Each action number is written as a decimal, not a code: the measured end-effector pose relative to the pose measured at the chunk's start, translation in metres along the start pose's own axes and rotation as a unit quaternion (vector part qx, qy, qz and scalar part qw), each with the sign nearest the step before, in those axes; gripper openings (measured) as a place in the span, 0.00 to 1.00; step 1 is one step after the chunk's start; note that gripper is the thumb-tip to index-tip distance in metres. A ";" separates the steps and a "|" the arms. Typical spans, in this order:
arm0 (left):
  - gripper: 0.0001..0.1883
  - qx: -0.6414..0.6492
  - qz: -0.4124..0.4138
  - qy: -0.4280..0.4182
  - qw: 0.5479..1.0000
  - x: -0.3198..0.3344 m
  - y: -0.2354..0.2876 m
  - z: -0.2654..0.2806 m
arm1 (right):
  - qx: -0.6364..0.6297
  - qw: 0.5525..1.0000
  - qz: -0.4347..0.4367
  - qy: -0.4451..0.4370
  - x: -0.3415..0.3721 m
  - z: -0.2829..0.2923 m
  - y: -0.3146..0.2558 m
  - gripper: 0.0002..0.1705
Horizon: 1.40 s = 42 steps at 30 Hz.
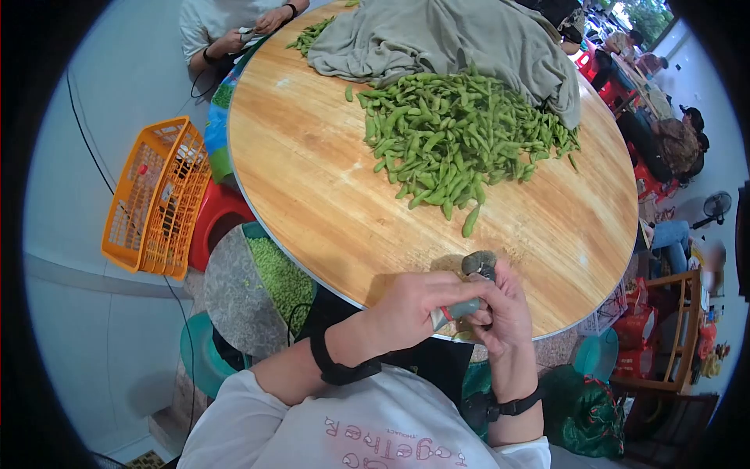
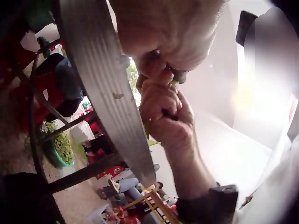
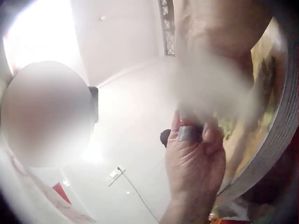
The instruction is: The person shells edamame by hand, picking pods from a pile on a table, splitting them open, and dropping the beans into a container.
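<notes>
Both hands meet at the near edge of the round table. My left hand [image 1: 402, 309] comes in from the left, its thumb in a grey cover [image 1: 466, 309] with a red band; the right wrist view also shows this grey cover [image 3: 188, 134]. My right hand [image 1: 512, 309] faces it with fingers curled in. A dark grey, lumpy piece [image 1: 478, 262] stands up at its fingertips. Between the meeting fingers, a sliver of a green soybean pod [image 2: 175, 83] shows in the left wrist view; the rest is hidden. Farther back lies a heap of soybean pods [image 1: 461, 133].
A grey-green cloth [image 1: 437, 39] covers the back of the table [image 1: 305, 180]. Below left are a container of shelled green beans [image 1: 281, 273], a red stool [image 1: 215, 215] and an orange crate [image 1: 121, 234]. Another person [image 1: 226, 31] sits at the far left.
</notes>
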<state>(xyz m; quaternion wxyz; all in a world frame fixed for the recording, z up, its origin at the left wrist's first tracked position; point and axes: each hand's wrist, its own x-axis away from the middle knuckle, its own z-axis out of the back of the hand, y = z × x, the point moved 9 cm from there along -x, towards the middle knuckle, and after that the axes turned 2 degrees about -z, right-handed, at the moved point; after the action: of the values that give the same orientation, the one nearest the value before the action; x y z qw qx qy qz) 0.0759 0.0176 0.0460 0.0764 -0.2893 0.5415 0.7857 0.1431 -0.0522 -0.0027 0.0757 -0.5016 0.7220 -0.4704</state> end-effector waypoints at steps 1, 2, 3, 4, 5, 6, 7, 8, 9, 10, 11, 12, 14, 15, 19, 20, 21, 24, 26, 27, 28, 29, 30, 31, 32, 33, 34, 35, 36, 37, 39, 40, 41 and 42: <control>0.20 -0.003 -0.016 0.006 1.000 0.002 0.004 0.000 | -0.036 0.999 -0.011 0.029 0.003 0.004 0.005 0.08; 0.19 -0.009 -0.030 0.015 0.999 0.005 0.008 0.001 | -0.070 0.996 -0.027 0.054 0.004 0.007 0.012 0.08; 0.21 -0.044 -0.061 0.019 0.997 0.004 0.017 0.003 | -0.071 0.996 -0.040 0.046 0.006 0.004 0.018 0.08; 0.21 -0.055 -0.046 0.026 0.997 0.007 0.018 0.004 | -0.150 0.986 -0.049 0.048 0.007 0.005 0.022 0.08; 0.18 -0.020 -0.040 0.043 0.998 0.007 0.018 0.007 | -0.227 0.971 -0.056 0.050 0.006 0.004 0.026 0.07; 0.16 0.015 -0.038 0.060 0.997 0.007 0.017 0.009 | -0.229 0.970 -0.070 0.039 0.004 0.000 0.030 0.07; 0.14 0.032 -0.037 0.063 0.997 0.006 0.014 0.009 | -0.236 0.969 -0.047 0.056 0.003 0.003 0.027 0.06; 0.14 0.024 -0.031 0.067 0.997 0.008 0.008 0.007 | -0.243 0.967 -0.021 0.076 0.003 0.005 0.024 0.06; 0.13 0.103 0.023 0.079 0.991 0.008 -0.006 0.006 | -0.231 0.970 -0.017 0.073 0.001 0.003 0.021 0.05; 0.12 0.184 0.076 0.092 0.976 0.011 -0.018 0.004 | -0.229 0.971 -0.020 0.070 0.000 0.002 0.022 0.05; 0.12 0.317 0.175 0.052 0.931 0.018 -0.034 -0.011 | -0.182 0.980 0.007 0.084 0.000 0.005 0.017 0.05; 0.12 0.316 0.175 0.054 0.931 0.019 -0.036 -0.010 | -0.134 0.985 0.035 0.099 0.000 0.007 0.012 0.05; 0.09 0.591 0.251 0.032 0.766 0.026 -0.046 -0.030 | -0.088 0.987 0.060 0.119 0.000 0.006 0.006 0.07; 0.09 0.592 0.250 0.031 0.766 0.023 -0.043 -0.025 | -0.069 0.989 0.088 0.093 -0.001 0.006 0.000 0.06; 0.07 0.418 0.324 0.108 0.842 0.027 -0.063 0.022 | 0.444 0.875 0.136 -0.133 0.017 -0.018 -0.016 0.06; 0.06 0.404 0.331 0.178 0.834 0.031 -0.070 0.037 | 0.450 0.860 0.083 -0.226 0.025 -0.040 -0.004 0.10; 0.06 0.413 0.330 0.169 0.832 0.030 -0.071 0.037 | 0.538 0.825 0.083 -0.155 0.018 -0.033 -0.007 0.12; 0.05 0.427 0.320 0.195 0.823 0.030 -0.074 0.043 | 0.638 0.758 0.122 0.059 -0.012 -0.016 -0.045 0.16; 0.05 0.402 0.331 0.152 0.840 0.030 -0.079 0.035 | 0.645 0.721 0.165 0.194 -0.029 -0.006 -0.071 0.17; 0.05 0.404 0.331 0.150 0.840 0.031 -0.082 0.033 | 0.714 0.649 0.167 0.202 -0.040 -0.008 -0.070 0.17; 0.05 0.419 0.330 0.132 0.836 0.030 -0.083 0.029 | 0.777 0.571 0.168 0.207 -0.045 -0.014 -0.067 0.17; 0.05 0.435 0.326 0.114 0.832 0.028 -0.082 0.025 | 0.773 0.578 0.182 0.188 -0.044 -0.020 -0.064 0.16; 0.05 0.436 0.322 0.114 0.832 0.025 -0.080 0.024 | 0.775 0.575 0.184 0.188 -0.043 -0.021 -0.064 0.16; 0.06 0.432 0.327 0.126 0.831 0.023 -0.076 0.024 | 0.773 0.579 0.183 0.183 -0.040 -0.020 -0.060 0.15; 0.08 0.427 0.332 0.137 0.830 0.023 -0.073 0.023 | 0.771 0.584 0.181 0.177 -0.037 -0.017 -0.055 0.14; 0.08 0.428 0.332 0.139 0.829 0.023 -0.071 0.018 | 0.754 0.589 0.252 0.145 -0.028 -0.024 -0.055 0.12; 0.10 0.458 0.343 0.146 0.807 0.024 -0.070 0.011 | 0.755 0.588 0.252 0.143 -0.021 -0.020 -0.052 0.12; 0.12 0.487 0.355 0.154 0.783 0.025 -0.070 0.005 | 0.575 0.795 0.160 0.103 -0.021 -0.002 -0.040 0.11; 0.12 0.485 0.356 0.154 0.783 0.025 -0.068 0.004 | 0.345 0.935 0.053 0.055 -0.017 0.005 -0.020 0.10; 0.13 0.494 0.363 0.132 0.779 0.024 -0.064 -0.002 | 0.268 0.963 0.006 0.021 -0.005 -0.008 -0.013 0.09; 0.12 0.510 0.354 0.104 0.777 0.024 -0.061 -0.009 | 0.242 0.970 -0.013 0.011 0.006 -0.013 -0.006 0.09; 0.12 0.509 0.354 0.103 0.778 0.024 -0.061 -0.011 | 0.218 0.975 -0.031 0.001 0.010 -0.015 0.000 0.10; 0.12 0.490 0.349 0.123 0.790 0.024 -0.060 -0.008 | 0.200 0.980 -0.014 -0.016 0.013 -0.017 0.000 0.10; 0.12 0.470 0.343 0.142 0.801 0.024 -0.060 -0.005 | 0.199 0.980 -0.013 -0.017 0.016 -0.016 0.002 0.10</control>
<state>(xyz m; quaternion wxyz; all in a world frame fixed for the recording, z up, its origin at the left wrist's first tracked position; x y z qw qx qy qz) 0.0836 0.0327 -0.0161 -0.1497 -0.1218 0.9128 0.3599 0.1247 -0.0553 0.0099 0.1803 -0.4940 0.6059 -0.5970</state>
